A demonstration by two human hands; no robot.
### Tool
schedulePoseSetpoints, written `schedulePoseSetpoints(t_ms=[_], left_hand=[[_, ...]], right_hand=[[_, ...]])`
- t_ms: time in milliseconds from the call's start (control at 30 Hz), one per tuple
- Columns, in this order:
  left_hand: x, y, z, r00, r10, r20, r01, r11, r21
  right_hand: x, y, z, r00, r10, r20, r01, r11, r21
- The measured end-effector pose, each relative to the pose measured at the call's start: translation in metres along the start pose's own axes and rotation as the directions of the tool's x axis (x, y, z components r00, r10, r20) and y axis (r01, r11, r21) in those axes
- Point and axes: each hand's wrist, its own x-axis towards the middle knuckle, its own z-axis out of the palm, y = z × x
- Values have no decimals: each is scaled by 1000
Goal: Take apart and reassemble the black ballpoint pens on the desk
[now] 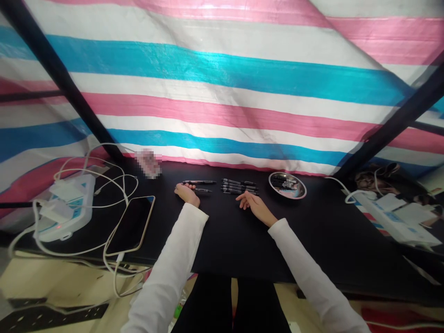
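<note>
My left hand (188,194) is closed around a black pen (204,190), whose tip end sticks out to the right of the fingers. Just beyond the fingers lies another black pen (203,182); I cannot tell whether the hand touches it. To the right, several dark pens (232,186) lie side by side in a row on the black table (239,245). My right hand (256,206) hovers at the near right end of that row, fingers loosely stretched and nothing seen in them. A round metal bowl (301,195) with dark pen parts (285,181) stands to its right.
On the left lie a phone (133,224) with white cables and a white power strip (74,203). Another power strip (395,217) and dark cloth (371,178) are at the right. Striped sheeting (222,111) hangs behind the table between dark frame posts.
</note>
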Motion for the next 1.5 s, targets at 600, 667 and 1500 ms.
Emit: schedulePoseSetpoints(t_ms=[600, 667, 1500], left_hand=[[-19, -28, -6, 835, 392, 387, -518, 317, 795], [-19, -27, -9, 776, 399, 488, -589, 182, 787], [2, -21, -4, 517, 125, 847, -775, -352, 525]], right_hand=[[2, 5, -1, 1000, -17, 25, 18, 1000, -16], [2, 5, -1, 1000, -15, 26, 15, 1000, -13], [-1, 19, -95, 854, -375, -361, -101, 562, -821]])
